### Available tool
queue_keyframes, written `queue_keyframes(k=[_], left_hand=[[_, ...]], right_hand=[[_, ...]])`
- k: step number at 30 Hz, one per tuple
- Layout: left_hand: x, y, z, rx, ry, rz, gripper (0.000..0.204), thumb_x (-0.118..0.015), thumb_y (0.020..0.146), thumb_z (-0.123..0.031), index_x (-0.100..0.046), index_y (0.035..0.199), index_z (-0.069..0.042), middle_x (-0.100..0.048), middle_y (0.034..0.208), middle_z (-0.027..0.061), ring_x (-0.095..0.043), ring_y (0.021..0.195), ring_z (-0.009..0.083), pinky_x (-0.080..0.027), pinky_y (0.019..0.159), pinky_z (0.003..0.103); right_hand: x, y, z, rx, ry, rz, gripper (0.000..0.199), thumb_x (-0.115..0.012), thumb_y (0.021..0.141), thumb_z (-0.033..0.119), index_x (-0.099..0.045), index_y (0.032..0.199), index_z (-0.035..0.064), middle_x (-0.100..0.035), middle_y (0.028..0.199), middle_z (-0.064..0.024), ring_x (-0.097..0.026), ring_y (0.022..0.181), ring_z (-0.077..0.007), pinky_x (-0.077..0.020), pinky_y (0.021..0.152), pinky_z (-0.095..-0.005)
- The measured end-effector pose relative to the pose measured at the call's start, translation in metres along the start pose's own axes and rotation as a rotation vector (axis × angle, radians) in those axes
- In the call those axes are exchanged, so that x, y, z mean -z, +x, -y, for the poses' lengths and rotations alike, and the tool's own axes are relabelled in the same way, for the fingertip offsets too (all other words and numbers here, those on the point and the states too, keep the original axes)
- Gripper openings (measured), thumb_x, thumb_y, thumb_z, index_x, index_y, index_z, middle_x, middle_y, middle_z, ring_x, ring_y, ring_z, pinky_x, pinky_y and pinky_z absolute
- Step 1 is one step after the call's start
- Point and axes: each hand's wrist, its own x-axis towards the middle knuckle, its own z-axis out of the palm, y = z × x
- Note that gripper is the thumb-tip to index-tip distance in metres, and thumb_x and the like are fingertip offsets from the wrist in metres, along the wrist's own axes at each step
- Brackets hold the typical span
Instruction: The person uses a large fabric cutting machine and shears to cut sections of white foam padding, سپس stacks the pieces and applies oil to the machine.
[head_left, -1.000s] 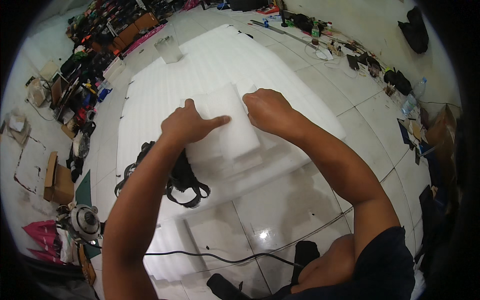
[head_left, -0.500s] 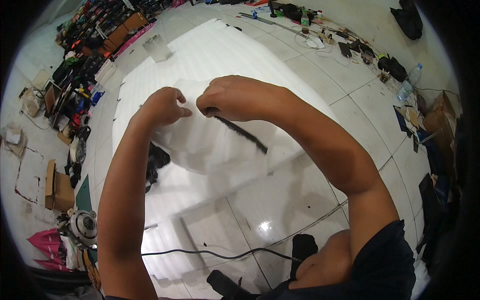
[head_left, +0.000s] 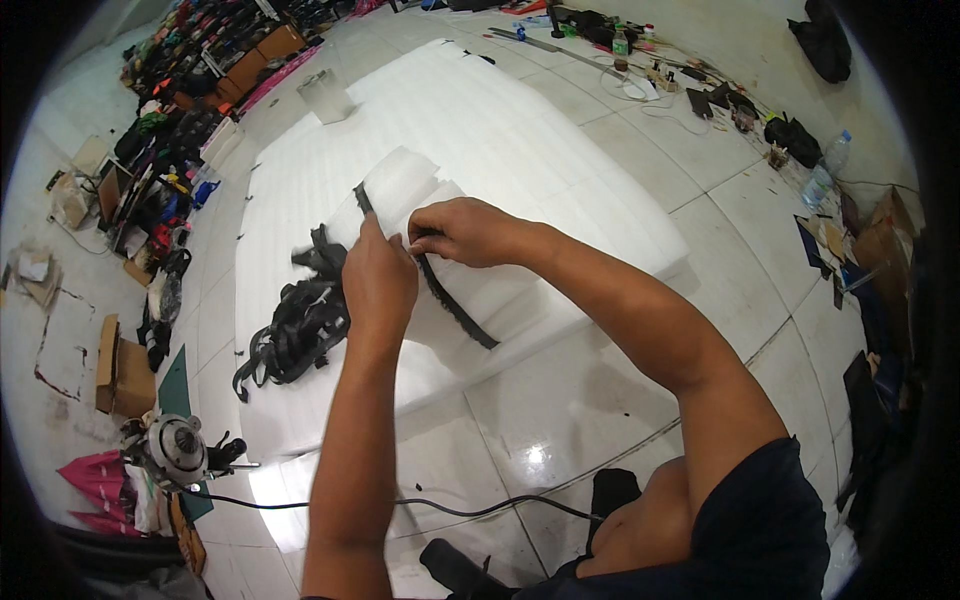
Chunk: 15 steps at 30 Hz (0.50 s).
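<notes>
My left hand (head_left: pixel 378 282) and my right hand (head_left: pixel 462 232) are close together over a white foam piece (head_left: pixel 405 185), both pinching a black strap (head_left: pixel 455 310) that runs along the foam's edge from upper left to lower right. The foam piece lies on a large white foam sheet (head_left: pixel 520 130) spread on the tiled floor. A heap of black straps (head_left: pixel 295 325) sits just left of my left hand on the sheet.
A round electric cutter (head_left: pixel 180 450) with a black cable (head_left: pixel 450 510) lies at lower left. Cardboard boxes (head_left: pixel 118 370) and piled goods (head_left: pixel 160 190) line the left side. A plastic bottle (head_left: pixel 822 175) and tools lie at the right and back.
The folded foam piece I pressed with both hands is turned over, and a black strap now lies along it. My hands have come together on the strap.
</notes>
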Motion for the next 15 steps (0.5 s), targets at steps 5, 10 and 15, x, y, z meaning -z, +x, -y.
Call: queue_keyframes(k=[5,10,15], left_hand=[[0.002,-0.027,-0.001,0.346,-0.207,-0.057,0.027,-0.055,0.09,-0.011,-0.061,0.11,0.007,-0.067,0.08,0.0221,-0.067,0.077,0.0391,-0.052,0.073,0.044],[-0.008,-0.041,-0.013,0.605,-0.823,-0.215,0.023,-0.056,0.096,-0.014,-0.057,0.105,0.007,-0.066,0.075,0.0091,-0.063,0.067,0.0131,-0.049,0.062,0.027],[-0.038,-0.058,-0.023,0.377,-0.753,-0.324,0.02,-0.053,0.098,-0.014,-0.056,0.102,0.004,-0.061,0.074,0.0059,-0.055,0.063,0.0104,-0.044,0.059,0.025]], right_hand=[[0.0,0.005,0.017,-0.177,0.21,0.17,0.021,-0.062,0.096,0.023,-0.061,0.098,0.0019,-0.067,0.084,-0.0075,-0.065,0.07,-0.0152,-0.0523,0.067,-0.031],[0.003,0.0,0.027,-0.27,0.447,0.192,0.021,-0.06,0.097,0.022,-0.061,0.097,0.0003,-0.067,0.081,-0.0065,-0.065,0.07,-0.0111,-0.0545,0.063,-0.0262],[0.004,-0.004,0.024,-0.316,0.525,0.146,0.02,-0.061,0.096,0.02,-0.063,0.097,0.0002,-0.067,0.08,-0.0077,-0.066,0.069,-0.0121,-0.0547,0.063,-0.0268]])
